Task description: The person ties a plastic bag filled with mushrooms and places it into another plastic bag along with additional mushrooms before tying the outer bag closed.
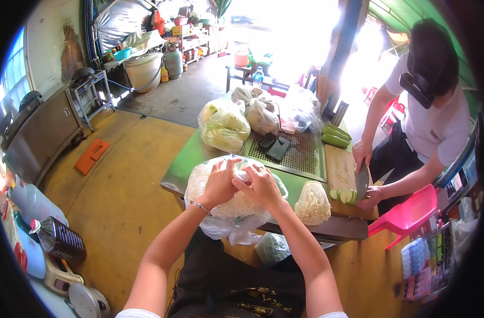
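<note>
A clear plastic bag of enoki mushrooms (234, 206) lies at the near edge of the green table (186, 163). Over its top, my left hand (222, 181) and my right hand (260, 183) come close together, with fingers bent and thumbs near each other. Whether the fingertips pinch the bag's plastic is hard to tell. To the right of the bag, a loose bunch of enoki mushrooms (312, 202) rests on the table, out of its bag. Beyond my hands sits a bagged napa cabbage (224, 125).
At the right, a co-worker (432, 91) cuts green vegetable slices (343, 195) with a cleaver (362, 181) on a wooden cutting board (341, 171). Two phones (278, 148) lie on a perforated metal tray (305, 159). A pink plastic chair (412, 210) stands beside the table.
</note>
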`<state>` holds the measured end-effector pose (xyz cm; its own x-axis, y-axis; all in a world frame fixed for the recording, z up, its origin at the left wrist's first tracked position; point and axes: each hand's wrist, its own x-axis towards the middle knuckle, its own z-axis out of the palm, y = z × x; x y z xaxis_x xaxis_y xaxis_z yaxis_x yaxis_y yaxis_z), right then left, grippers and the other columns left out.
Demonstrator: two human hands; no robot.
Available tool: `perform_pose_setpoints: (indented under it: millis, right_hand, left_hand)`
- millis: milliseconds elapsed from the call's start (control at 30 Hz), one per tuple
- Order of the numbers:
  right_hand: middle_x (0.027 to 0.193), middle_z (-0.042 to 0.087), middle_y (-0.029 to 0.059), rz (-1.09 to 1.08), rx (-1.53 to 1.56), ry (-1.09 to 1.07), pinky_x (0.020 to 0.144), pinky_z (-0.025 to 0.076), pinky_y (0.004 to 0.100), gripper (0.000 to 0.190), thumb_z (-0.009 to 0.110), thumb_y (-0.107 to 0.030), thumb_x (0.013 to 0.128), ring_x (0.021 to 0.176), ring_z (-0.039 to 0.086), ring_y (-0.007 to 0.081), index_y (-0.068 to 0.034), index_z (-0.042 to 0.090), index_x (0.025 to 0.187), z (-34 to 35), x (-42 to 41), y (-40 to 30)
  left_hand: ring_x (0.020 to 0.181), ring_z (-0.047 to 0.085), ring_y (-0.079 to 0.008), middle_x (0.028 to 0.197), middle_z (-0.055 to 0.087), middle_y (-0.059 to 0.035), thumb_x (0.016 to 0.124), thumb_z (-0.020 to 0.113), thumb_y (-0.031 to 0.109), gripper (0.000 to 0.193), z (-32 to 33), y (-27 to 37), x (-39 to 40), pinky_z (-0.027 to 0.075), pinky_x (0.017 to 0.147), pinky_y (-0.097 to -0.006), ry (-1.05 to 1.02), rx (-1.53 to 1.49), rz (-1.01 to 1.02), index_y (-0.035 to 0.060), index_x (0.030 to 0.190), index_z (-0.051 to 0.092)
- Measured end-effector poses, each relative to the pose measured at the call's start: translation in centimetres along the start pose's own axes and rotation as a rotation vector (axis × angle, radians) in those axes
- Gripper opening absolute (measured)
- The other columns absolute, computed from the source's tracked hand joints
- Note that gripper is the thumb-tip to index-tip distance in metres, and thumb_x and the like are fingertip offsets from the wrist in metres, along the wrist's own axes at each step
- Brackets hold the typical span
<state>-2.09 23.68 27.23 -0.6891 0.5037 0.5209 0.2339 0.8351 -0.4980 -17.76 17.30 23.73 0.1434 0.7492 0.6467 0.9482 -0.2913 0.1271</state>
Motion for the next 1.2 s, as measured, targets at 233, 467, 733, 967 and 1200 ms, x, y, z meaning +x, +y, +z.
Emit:
perform_pose_setpoints:
  millis: [233,467,733,967,1200]
  right_hand:
    - [0.086,0.059,0.0135,-0.092,0.094,0.012,0.07,0.047,0.0364,0.043,0.066,-0.037,0.084,0.076,0.057,0.0298,0.001,0.062,0.102,-0.3,0.1,0.9]
    - [0.087,0.059,0.0133,0.076,0.35,-0.038,0.069,0.047,0.0341,0.034,0.067,-0.03,0.085,0.077,0.059,0.0245,-0.001,0.063,0.1,-0.2,0.2,0.6]
    - [0.085,0.065,0.0146,0.052,0.189,0.131,0.074,0.048,0.0438,0.031,0.071,-0.03,0.078,0.083,0.062,0.0333,-0.006,0.067,0.096,0.7,0.0,0.6]
    - [0.087,0.063,0.0129,0.063,0.227,0.105,0.07,0.048,0.0394,0.028,0.067,-0.028,0.081,0.08,0.061,0.0315,-0.007,0.064,0.099,0.4,0.6,-0.6]
    - [0.087,0.066,0.0163,0.12,0.285,0.068,0.072,0.049,0.0412,0.035,0.067,-0.037,0.08,0.082,0.065,0.0315,-0.007,0.066,0.098,0.2,0.7,0.1]
  left_hand:
    - [0.073,0.065,-0.0328,0.071,0.065,-0.0108,0.079,0.066,0.02,0.06,-1.1,0.9,0.7,0.033,0.102,-0.0543,0.002,-0.242,-0.238,0.0171,0.134,0.04]
    - [0.071,0.065,-0.0317,0.07,0.066,-0.0077,0.08,0.065,0.017,0.063,-0.9,0.4,0.5,0.032,0.103,-0.0555,-0.041,-0.194,-0.199,0.0201,0.136,0.037]
    - [0.077,0.066,-0.0321,0.074,0.067,-0.0091,0.076,0.064,0.011,0.065,-0.4,0.5,1.1,0.033,0.102,-0.0531,-0.04,-0.258,-0.163,0.015,0.135,0.038]
    - [0.117,0.047,-0.036,0.114,0.06,-0.0171,0.057,0.06,0.012,0.076,-3.4,-1.1,0.6,0.028,0.106,-0.0428,-0.184,-0.585,-0.156,0.0045,0.131,0.045]
    - [0.127,0.037,-0.0343,0.132,0.049,-0.0178,0.071,0.069,0.039,0.079,-2.1,-1.8,0.3,0.028,0.108,-0.0397,-0.156,-1.092,-0.268,0.0037,0.137,0.043]
